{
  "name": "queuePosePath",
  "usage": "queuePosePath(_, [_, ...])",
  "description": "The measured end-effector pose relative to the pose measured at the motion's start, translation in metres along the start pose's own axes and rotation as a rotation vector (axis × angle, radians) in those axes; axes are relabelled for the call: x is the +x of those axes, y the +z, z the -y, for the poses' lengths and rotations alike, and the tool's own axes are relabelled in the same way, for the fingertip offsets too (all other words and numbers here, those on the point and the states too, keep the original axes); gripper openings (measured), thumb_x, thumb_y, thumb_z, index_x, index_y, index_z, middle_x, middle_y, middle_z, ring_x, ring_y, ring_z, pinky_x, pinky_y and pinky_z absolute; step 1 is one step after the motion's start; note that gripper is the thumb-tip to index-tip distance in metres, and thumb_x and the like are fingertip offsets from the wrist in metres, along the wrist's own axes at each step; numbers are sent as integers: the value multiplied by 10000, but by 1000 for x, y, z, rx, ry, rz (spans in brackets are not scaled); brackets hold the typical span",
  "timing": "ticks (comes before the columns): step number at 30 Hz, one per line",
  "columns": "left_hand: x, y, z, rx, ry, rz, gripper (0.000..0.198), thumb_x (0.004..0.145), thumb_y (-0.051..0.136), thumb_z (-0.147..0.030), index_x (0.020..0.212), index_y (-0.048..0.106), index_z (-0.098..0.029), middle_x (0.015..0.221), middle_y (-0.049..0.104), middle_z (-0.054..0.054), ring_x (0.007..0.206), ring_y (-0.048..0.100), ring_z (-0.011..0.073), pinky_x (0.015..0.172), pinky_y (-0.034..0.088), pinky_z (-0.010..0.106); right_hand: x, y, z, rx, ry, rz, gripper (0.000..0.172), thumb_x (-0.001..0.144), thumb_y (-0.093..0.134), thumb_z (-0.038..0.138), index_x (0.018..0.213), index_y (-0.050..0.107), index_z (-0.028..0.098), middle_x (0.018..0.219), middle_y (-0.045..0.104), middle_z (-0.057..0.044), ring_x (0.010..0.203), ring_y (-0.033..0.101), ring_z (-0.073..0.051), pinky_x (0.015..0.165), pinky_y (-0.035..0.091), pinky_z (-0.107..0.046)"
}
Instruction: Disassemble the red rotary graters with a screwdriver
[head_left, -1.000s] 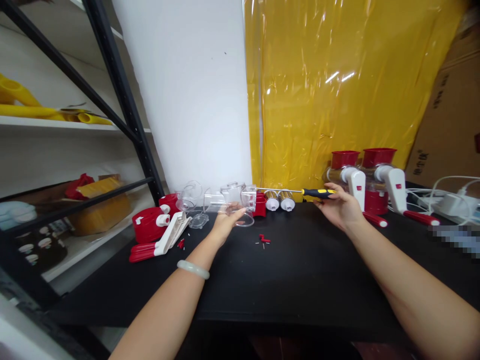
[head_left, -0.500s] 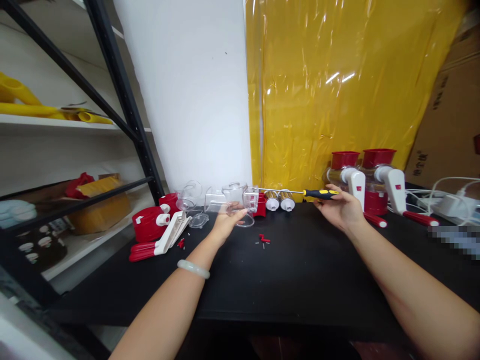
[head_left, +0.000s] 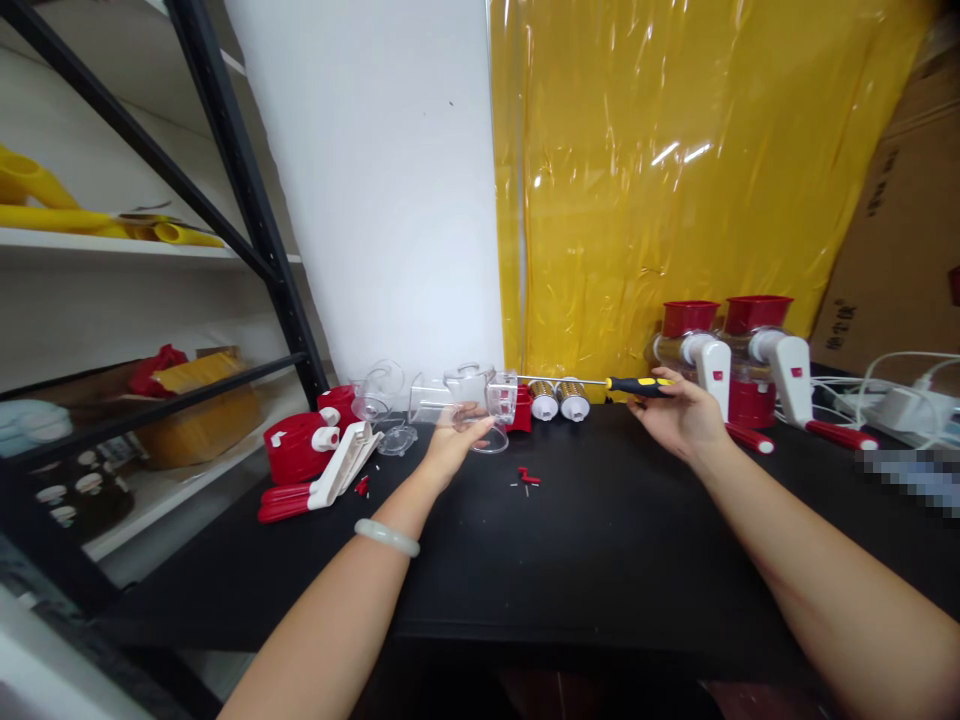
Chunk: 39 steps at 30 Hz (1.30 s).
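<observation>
My left hand [head_left: 450,442] is curled round a clear plastic housing [head_left: 480,398] at the back of the black table [head_left: 585,560]. A pale bangle sits on that wrist. My right hand [head_left: 679,412] grips the yellow and black handle of a screwdriver [head_left: 637,384], whose long shaft points left toward two small metal drums [head_left: 559,400]. A small red clip and tiny screws [head_left: 527,479] lie on the table between my hands.
Red bases and a white and red crank handle [head_left: 322,478] lie at the left with more clear parts. Two assembled red and white grinders [head_left: 739,365] stand at the right, beside white cables. A black shelf rack [head_left: 240,190] rises left; yellow film hangs behind.
The clear housing in my left hand has turned slightly. My right hand with the screwdriver has barely shifted.
</observation>
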<state>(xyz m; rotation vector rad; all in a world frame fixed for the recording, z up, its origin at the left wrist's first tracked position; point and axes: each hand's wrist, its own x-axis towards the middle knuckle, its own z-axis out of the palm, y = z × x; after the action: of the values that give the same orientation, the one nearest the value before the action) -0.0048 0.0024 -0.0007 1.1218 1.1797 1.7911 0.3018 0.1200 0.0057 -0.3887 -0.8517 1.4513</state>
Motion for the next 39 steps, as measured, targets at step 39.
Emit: queuePosePath(39, [1, 0, -1, -3, 20, -21, 559, 532, 893, -248, 991, 585, -161, 990, 689, 64, 836, 683, 182, 574, 570, 252, 6, -6, -11, -220, -39, -32, 312, 662, 805, 342, 749, 527, 233, 575, 503, 57, 460, 448, -87, 431, 382, -223])
